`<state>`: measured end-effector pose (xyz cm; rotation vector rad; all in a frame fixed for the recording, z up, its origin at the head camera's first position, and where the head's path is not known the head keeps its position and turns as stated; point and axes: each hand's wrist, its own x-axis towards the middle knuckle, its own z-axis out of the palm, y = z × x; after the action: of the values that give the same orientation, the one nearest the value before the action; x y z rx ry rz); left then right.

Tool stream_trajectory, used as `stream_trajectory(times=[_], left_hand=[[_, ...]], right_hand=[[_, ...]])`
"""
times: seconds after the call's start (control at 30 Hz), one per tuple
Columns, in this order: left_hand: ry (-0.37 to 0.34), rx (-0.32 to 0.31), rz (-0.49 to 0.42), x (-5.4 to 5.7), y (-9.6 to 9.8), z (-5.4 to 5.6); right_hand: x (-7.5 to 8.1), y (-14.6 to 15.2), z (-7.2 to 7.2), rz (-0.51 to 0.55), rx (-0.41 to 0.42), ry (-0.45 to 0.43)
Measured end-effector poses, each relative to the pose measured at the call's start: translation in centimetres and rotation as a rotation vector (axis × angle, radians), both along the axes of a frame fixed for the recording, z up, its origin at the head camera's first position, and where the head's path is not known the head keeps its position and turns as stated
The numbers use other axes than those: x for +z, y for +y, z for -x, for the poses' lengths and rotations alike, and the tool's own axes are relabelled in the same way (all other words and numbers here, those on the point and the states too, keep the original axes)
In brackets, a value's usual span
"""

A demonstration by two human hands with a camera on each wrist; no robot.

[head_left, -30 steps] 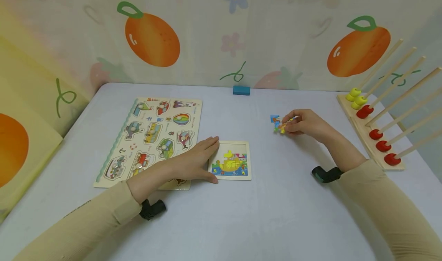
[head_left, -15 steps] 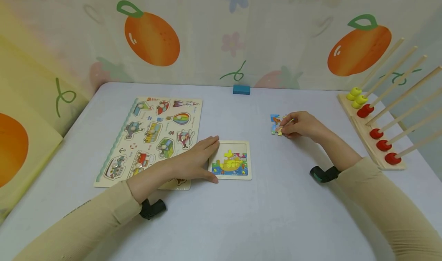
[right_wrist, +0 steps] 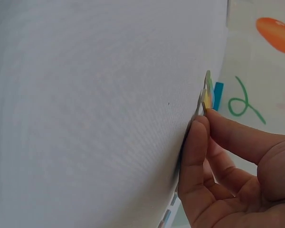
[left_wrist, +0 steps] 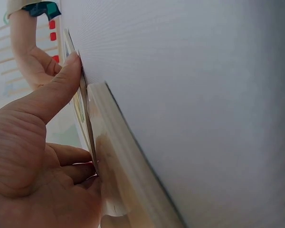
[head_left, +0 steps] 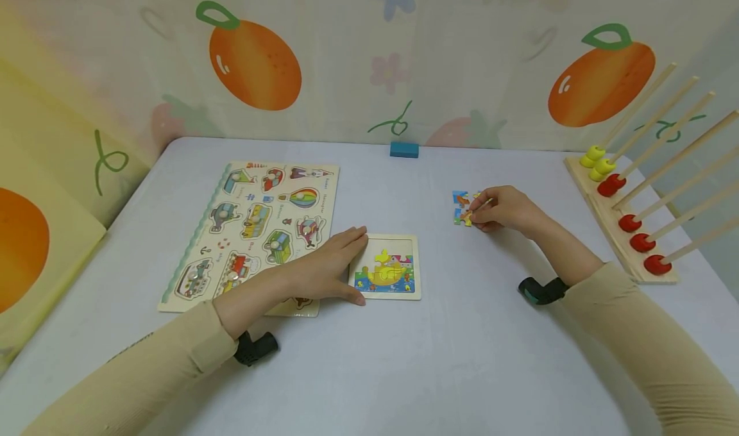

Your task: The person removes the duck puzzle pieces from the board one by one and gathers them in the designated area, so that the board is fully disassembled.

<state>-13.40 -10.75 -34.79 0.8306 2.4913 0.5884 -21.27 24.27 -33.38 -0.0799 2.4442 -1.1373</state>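
Observation:
A small wooden jigsaw tray (head_left: 408, 245) lies at mid-table in the head view, partly filled with a yellow duck picture and bare along its top. My left hand (head_left: 326, 266) rests against its left side, fingers and thumb extended along the frame; in the left wrist view, thumb and fingertips touch the tray's edge. To the right, my right hand (head_left: 505, 210) pinches a colourful jigsaw piece (head_left: 466, 218) between thumb and fingers, low over the table. Beside it are other blue and orange jigsaw pieces (head_left: 460, 197), partly covered by the fingers.
A larger vehicle peg-puzzle board (head_left: 262, 189) lies at left, partly under the left forearm. On the right stands a wooden rack (head_left: 600, 215) with upright rods and red and yellow beads. A blue block (head_left: 404, 150) sits at the table's back edge.
My right hand has shifted slightly down and left over the jigsaw pieces, uncovering more of those on the left, then stayed there. My left hand has kept its place on the tray.

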Motion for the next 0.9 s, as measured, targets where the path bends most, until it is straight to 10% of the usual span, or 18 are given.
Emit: stream_trajectory(times=[0.9], left_hand=[[0.0, 0.0, 0.0, 0.06, -0.02, -0.03]], right_hand=[[0.63, -0.25, -0.27, -0.149, -0.039, 0.135]])
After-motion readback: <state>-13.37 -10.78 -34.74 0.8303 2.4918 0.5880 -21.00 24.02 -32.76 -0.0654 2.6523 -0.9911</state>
